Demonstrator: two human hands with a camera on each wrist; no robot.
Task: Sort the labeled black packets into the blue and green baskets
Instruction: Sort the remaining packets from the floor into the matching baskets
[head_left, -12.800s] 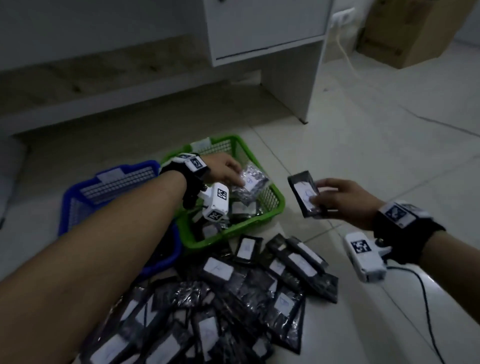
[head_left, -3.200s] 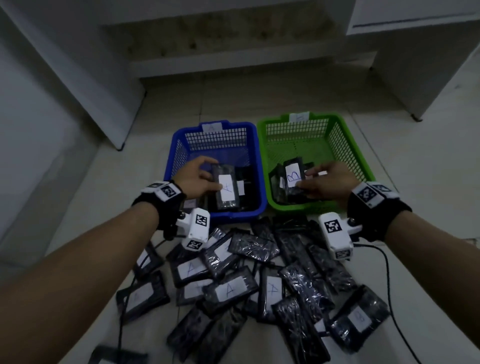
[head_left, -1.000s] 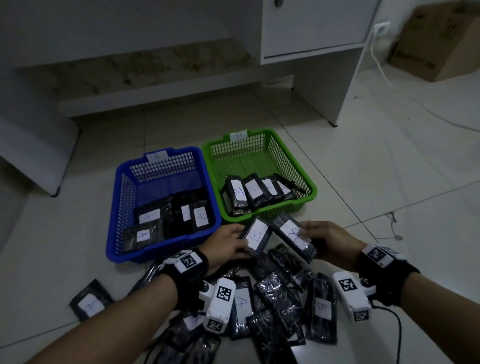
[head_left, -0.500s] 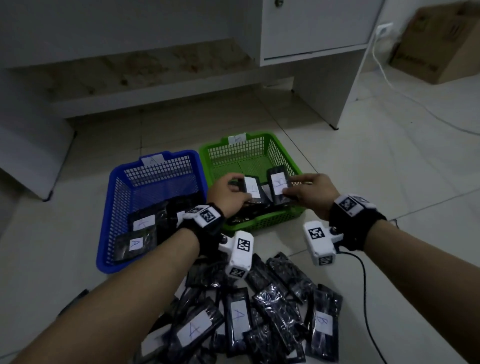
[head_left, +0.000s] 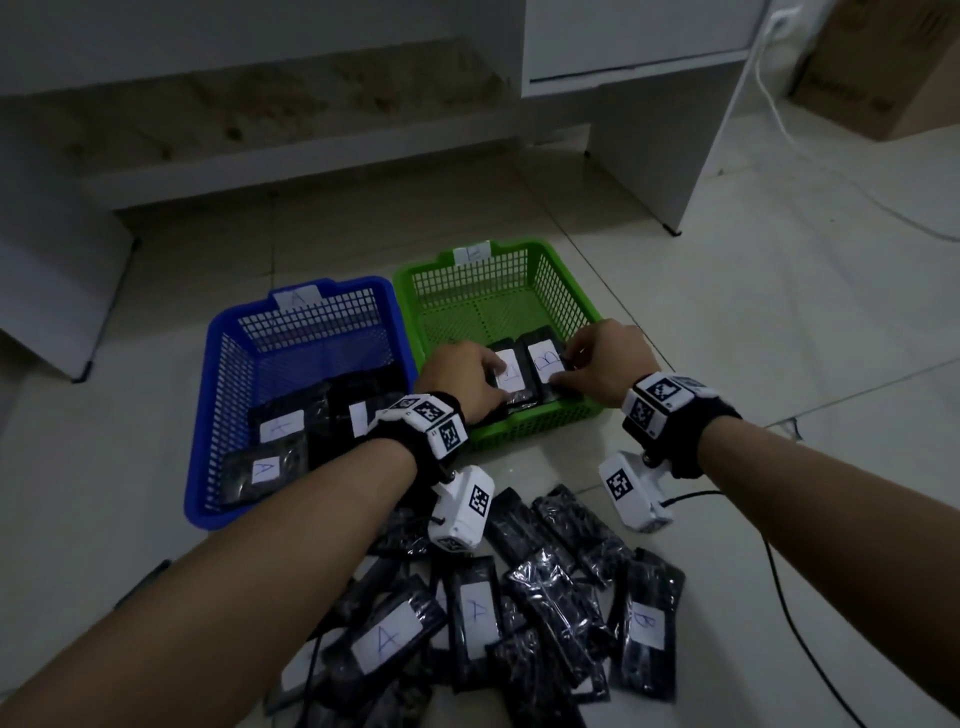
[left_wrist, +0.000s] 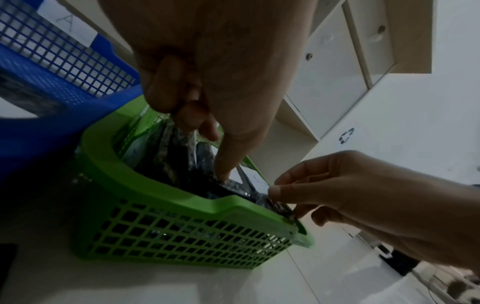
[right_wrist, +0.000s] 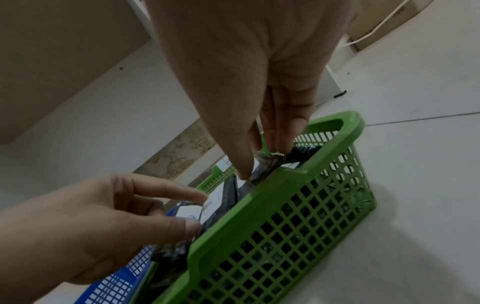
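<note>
Both hands are inside the near end of the green basket (head_left: 563, 299). My left hand (head_left: 493, 375) pinches a black packet (head_left: 511, 371) with a white label. My right hand (head_left: 563, 370) pinches a black packet marked B (head_left: 545, 364) just beside it. In the right wrist view the right thumb and fingers (right_wrist: 281, 142) grip the packet's edge above the basket rim (right_wrist: 285, 181). Other packets lie under the two held ones. The blue basket (head_left: 208, 415) on the left holds packets marked A (head_left: 265, 470). A pile of black packets (head_left: 524, 613) lies on the floor near me.
A white cabinet side (head_left: 654, 156) stands behind the baskets, a cardboard box (head_left: 878, 78) at the far right. A white cable (head_left: 769, 104) hangs there; a black cable (head_left: 810, 654) trails over the tiles on the right. A low shelf (head_left: 311, 156) runs along the back.
Both hands lifted a packet each from the floor pile, carried them forward and have lowered them side by side into the near end of the green basket.
</note>
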